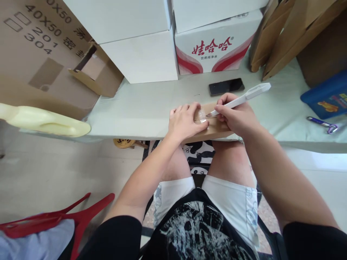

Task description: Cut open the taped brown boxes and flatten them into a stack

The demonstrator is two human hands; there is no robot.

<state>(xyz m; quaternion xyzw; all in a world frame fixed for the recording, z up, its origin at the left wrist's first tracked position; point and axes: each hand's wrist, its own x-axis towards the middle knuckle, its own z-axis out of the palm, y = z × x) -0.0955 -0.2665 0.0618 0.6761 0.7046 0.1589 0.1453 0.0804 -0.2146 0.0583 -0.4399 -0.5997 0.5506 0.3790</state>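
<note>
A small brown cardboard box [214, 127] lies at the near edge of the table [151, 104], sealed with clear tape. My left hand [187, 121] rests flat on the box's left part, fingers together and pressing it down. My right hand [238, 117] is closed round a white utility knife [244, 96]. The knife's blade tip touches the taped seam on top of the box, just beside my left fingertips.
A black phone [226, 86] lies behind the box. White cartons [217, 47] and brown cardboard boxes [40, 54] stand at the back and left. A blue box [328, 95] and a blue-handled tool [322, 124] are at the right. A red chair [81, 216] stands lower left.
</note>
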